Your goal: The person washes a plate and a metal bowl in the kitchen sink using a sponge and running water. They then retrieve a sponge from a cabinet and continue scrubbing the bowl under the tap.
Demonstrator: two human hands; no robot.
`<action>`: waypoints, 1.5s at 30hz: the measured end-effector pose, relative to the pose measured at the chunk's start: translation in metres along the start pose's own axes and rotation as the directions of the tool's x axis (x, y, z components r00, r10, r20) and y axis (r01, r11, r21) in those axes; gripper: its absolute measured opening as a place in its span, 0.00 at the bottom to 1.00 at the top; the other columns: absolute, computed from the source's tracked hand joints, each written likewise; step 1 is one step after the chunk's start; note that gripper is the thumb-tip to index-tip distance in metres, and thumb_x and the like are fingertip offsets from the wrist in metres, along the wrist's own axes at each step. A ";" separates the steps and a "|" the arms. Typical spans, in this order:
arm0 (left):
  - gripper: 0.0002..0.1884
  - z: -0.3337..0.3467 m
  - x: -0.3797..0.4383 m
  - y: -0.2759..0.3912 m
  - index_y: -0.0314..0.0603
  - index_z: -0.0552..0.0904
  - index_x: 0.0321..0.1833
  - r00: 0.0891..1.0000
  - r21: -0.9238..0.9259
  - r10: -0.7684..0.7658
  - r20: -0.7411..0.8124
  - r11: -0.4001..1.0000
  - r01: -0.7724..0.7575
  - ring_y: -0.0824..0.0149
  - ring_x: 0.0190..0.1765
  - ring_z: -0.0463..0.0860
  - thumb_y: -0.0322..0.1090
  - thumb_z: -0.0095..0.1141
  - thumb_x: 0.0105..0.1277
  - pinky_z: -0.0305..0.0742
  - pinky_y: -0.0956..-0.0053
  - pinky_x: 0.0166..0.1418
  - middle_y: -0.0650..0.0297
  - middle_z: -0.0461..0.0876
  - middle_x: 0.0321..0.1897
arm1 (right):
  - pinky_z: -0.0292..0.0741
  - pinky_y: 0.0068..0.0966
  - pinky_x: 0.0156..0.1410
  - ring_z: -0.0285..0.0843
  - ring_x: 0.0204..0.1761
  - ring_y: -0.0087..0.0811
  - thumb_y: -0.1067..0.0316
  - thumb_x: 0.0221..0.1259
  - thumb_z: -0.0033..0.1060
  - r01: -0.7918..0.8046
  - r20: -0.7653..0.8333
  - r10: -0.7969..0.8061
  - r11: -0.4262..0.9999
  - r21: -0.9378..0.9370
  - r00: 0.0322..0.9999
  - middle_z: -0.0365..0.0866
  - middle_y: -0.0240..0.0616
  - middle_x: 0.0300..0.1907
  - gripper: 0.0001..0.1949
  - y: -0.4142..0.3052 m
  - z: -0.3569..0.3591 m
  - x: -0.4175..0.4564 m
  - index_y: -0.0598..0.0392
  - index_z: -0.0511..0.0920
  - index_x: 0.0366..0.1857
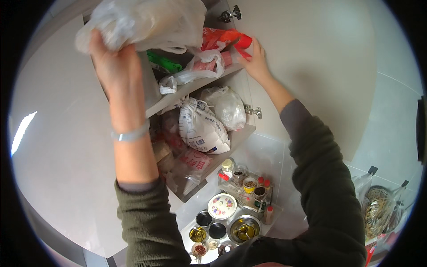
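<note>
My left hand grips a bulky, translucent white plastic bag and holds it up in front of the open wall cabinet's upper shelf. What the bag contains cannot be made out. At the shelf's right end my right hand has its fingers on a red plastic bag. A white plastic bag with pink contents lies just below the red one, its handles hanging over the shelf board. Deeper in, a green package is partly hidden behind the raised bag.
Two cabinet doors, left and right, stand open. The lower shelf holds a printed white sack and a knotted clear bag. Below are a spice rack, a floral-lidded pot and a steel oil bowl. Bags hang at right.
</note>
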State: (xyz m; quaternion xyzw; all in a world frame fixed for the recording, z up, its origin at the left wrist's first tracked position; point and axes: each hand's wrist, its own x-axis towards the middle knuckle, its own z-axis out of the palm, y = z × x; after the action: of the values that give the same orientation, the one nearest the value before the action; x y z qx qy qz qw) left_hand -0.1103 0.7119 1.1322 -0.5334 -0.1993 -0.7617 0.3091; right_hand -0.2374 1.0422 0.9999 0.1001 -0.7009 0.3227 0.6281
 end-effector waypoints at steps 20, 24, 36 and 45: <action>0.40 -0.096 -0.311 0.305 0.39 0.54 0.74 0.481 0.291 -0.365 -0.797 0.465 0.836 0.48 0.69 0.64 0.52 0.51 0.66 0.62 0.53 0.71 0.50 0.62 0.69 | 0.70 0.41 0.66 0.69 0.62 0.61 0.46 0.49 0.69 -0.145 0.250 0.203 0.962 -0.231 0.947 0.63 0.69 0.64 0.51 -0.065 0.080 0.074 0.44 0.45 0.76; 0.39 -0.082 -0.331 0.319 0.41 0.51 0.77 0.342 0.248 -0.243 -0.908 0.345 0.905 0.49 0.73 0.59 0.58 0.44 0.71 0.59 0.54 0.73 0.50 0.57 0.73 | 0.72 0.41 0.63 0.75 0.58 0.57 0.43 0.52 0.66 -0.040 0.338 0.104 0.981 -0.190 0.935 0.73 0.61 0.58 0.45 -0.052 0.087 0.093 0.48 0.54 0.73; 0.38 -0.074 -0.364 0.340 0.38 0.56 0.75 0.300 0.284 0.011 -0.954 0.352 0.892 0.50 0.71 0.62 0.54 0.49 0.70 0.62 0.54 0.71 0.49 0.60 0.71 | 0.81 0.36 0.48 0.84 0.41 0.42 0.58 0.62 0.58 -0.164 -0.310 0.311 0.892 0.422 0.898 0.84 0.44 0.37 0.13 -0.006 0.097 0.123 0.56 0.80 0.42; 0.37 -0.076 -0.369 0.336 0.37 0.58 0.74 0.318 0.281 -0.043 -0.947 0.362 0.889 0.50 0.70 0.63 0.53 0.50 0.69 0.63 0.55 0.70 0.49 0.61 0.71 | 0.83 0.25 0.42 0.84 0.35 0.29 0.66 0.67 0.55 -0.258 0.418 0.255 -0.487 0.834 0.872 0.83 0.36 0.35 0.09 -0.105 -0.014 0.046 0.53 0.76 0.48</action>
State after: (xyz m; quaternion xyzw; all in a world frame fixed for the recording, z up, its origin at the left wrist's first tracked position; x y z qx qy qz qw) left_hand 0.1555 0.5142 0.7510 0.2054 -0.5135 -0.7847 0.2800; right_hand -0.1768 0.9813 1.0778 0.3913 -0.1148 0.9002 0.1531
